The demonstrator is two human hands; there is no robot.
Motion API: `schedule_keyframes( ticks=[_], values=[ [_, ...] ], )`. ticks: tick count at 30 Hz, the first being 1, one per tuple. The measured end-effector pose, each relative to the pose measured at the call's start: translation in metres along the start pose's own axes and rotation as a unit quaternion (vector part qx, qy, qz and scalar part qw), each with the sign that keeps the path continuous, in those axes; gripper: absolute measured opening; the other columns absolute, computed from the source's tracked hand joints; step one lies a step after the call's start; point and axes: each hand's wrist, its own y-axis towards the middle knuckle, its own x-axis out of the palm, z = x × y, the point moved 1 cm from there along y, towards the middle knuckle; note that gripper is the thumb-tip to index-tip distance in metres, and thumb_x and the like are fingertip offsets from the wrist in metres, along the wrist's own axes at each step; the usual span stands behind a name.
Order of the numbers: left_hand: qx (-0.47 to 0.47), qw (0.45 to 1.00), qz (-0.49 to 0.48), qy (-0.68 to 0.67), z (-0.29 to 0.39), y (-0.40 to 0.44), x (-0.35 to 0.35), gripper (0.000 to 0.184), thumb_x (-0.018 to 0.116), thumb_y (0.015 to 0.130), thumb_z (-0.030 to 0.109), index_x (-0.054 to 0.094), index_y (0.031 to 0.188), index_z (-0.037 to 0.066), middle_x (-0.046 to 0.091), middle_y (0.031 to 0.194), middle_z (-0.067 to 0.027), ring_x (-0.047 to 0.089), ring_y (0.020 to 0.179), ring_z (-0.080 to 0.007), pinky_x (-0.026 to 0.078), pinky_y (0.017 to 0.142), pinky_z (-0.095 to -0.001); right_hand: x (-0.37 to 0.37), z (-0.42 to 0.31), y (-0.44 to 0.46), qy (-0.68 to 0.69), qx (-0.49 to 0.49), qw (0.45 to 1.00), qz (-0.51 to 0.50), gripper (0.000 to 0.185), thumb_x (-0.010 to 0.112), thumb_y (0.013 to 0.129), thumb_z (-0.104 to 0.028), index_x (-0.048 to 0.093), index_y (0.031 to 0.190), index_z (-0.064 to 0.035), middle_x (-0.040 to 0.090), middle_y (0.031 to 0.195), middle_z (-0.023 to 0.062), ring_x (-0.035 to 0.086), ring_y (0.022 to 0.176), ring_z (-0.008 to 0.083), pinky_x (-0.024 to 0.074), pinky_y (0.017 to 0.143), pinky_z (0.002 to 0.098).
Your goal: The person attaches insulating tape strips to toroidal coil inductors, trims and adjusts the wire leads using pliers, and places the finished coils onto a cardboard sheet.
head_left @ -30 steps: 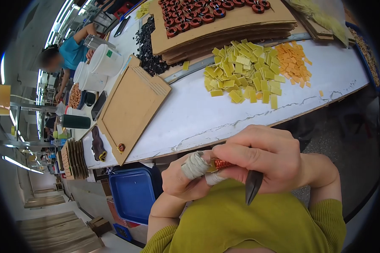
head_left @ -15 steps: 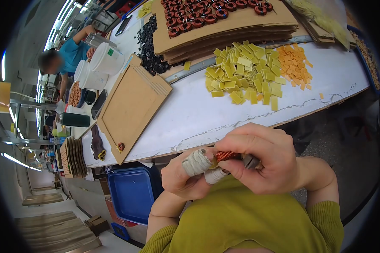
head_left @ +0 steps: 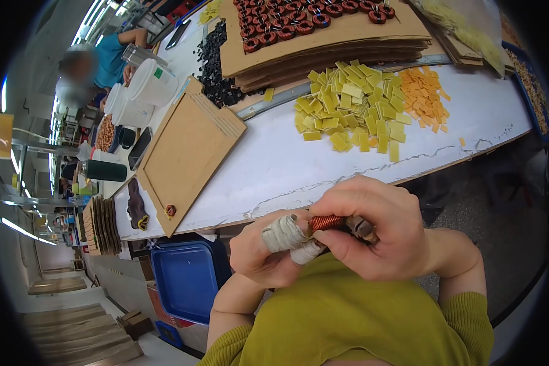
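Observation:
My left hand (head_left: 267,250), with pale tape wrapped round its fingers, pinches one end of a copper-wound coil (head_left: 327,223) in front of my chest. At the other end, my right hand (head_left: 378,229) closes round the coil and a dark, blunt-ended tool (head_left: 362,228), whose end faces the camera. Fingers hide part of the coil. Beyond my hands lie a heap of yellow-green chips (head_left: 354,107) and a smaller heap of orange chips (head_left: 424,97). One finished-looking coil (head_left: 171,210) rests on the corner of a brown board (head_left: 189,152).
Rows of red coils (head_left: 305,25) stand on stacked cardboard (head_left: 335,55). Black pieces (head_left: 212,67) lie beside it. White buckets (head_left: 152,82), a green bottle (head_left: 106,171) and a co-worker (head_left: 107,61) are at the left. A blue tray (head_left: 186,277) sits below the table edge.
The dark tool in my right hand has turned from pointing downward to facing the camera. Both hands stay together at the coil. The co-worker's head has shifted.

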Motion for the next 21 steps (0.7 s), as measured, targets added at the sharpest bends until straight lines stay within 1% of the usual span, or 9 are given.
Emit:
schedule_keyframes(
  ticks=[3,6,9,11,13,15,18,21],
  values=[
    [0.008,1.0,-0.01,0.006,0.003,0.004,-0.001,0.041,0.077,0.063,-0.005,0.06,0.101,0.0,0.066,0.089,-0.0179,0.067,0.079,-0.0265,0.055,0.071,-0.0324,0.001,0.0,-0.001,-0.029,-0.03,0.999,0.008,0.026,0.07,0.07,0.002,0.062,0.094,0.0004,0.062,0.082,0.0116,0.062,0.066,0.019,0.0502,0.059,0.0263],
    [0.022,0.999,-0.01,0.039,0.006,0.003,-0.002,0.039,0.075,0.065,-0.006,0.06,0.1,0.0,0.066,0.09,-0.0187,0.067,0.079,-0.0268,0.055,0.07,-0.033,-0.002,0.0,0.002,-0.045,-0.082,0.996,-0.015,0.028,0.073,0.07,0.0,0.062,0.096,-0.0003,0.062,0.082,0.0116,0.062,0.066,0.0194,0.0507,0.057,0.0272],
    [-0.029,0.999,-0.04,0.025,0.011,0.001,-0.007,0.038,0.073,0.065,-0.006,0.059,0.1,0.0,0.066,0.091,-0.0192,0.067,0.079,-0.0269,0.055,0.07,-0.0329,-0.003,0.0,0.003,-0.045,-0.112,0.993,-0.016,0.03,0.076,0.069,-0.003,0.062,0.096,-0.0008,0.061,0.083,0.0117,0.062,0.066,0.0196,0.0512,0.056,0.0274],
    [-0.114,0.991,-0.056,-0.027,0.009,-0.009,-0.011,0.038,0.074,0.066,-0.005,0.06,0.1,0.0,0.066,0.092,-0.019,0.067,0.079,-0.0267,0.055,0.07,-0.0326,-0.004,0.0,0.004,-0.038,-0.119,0.992,-0.021,0.032,0.077,0.069,-0.004,0.062,0.097,-0.0006,0.061,0.082,0.0115,0.063,0.066,0.0197,0.0511,0.055,0.027],
    [-0.106,0.993,-0.048,-0.034,0.01,-0.006,-0.01,0.037,0.075,0.066,-0.004,0.06,0.099,0.0,0.066,0.092,-0.0188,0.067,0.08,-0.0265,0.055,0.071,-0.0324,-0.005,-0.001,0.004,-0.04,-0.114,0.992,-0.026,0.032,0.077,0.069,-0.005,0.061,0.097,-0.0005,0.061,0.082,0.0114,0.063,0.066,0.0198,0.051,0.055,0.0269],
    [-0.005,1.0,-0.016,0.005,0.012,0.004,-0.002,0.036,0.077,0.066,-0.003,0.06,0.099,0.0,0.066,0.092,-0.0186,0.067,0.081,-0.0263,0.055,0.072,-0.0323,-0.006,-0.003,0.003,-0.05,-0.096,0.994,-0.032,0.032,0.076,0.069,-0.005,0.061,0.097,-0.0003,0.062,0.082,0.0115,0.062,0.066,0.0199,0.051,0.055,0.0271],
    [-0.011,1.0,0.006,-0.009,0.01,0.004,-0.001,0.036,0.078,0.067,-0.001,0.061,0.098,0.0,0.066,0.092,-0.018,0.067,0.081,-0.0254,0.055,0.072,-0.0319,-0.003,-0.002,0.004,-0.047,-0.094,0.994,-0.018,0.03,0.075,0.07,-0.005,0.061,0.097,-0.0002,0.062,0.082,0.0116,0.062,0.065,0.0199,0.0505,0.056,0.0271],
    [0.001,1.0,-0.003,-0.003,0.01,0.007,-0.001,0.036,0.078,0.067,-0.001,0.061,0.099,0.0,0.066,0.093,-0.0177,0.067,0.081,-0.0248,0.054,0.072,-0.0314,-0.001,-0.002,0.005,-0.044,-0.086,0.995,-0.005,0.029,0.074,0.071,-0.005,0.061,0.096,0.0,0.062,0.081,0.0118,0.062,0.066,0.0191,0.0499,0.056,0.0265]
  ],
)
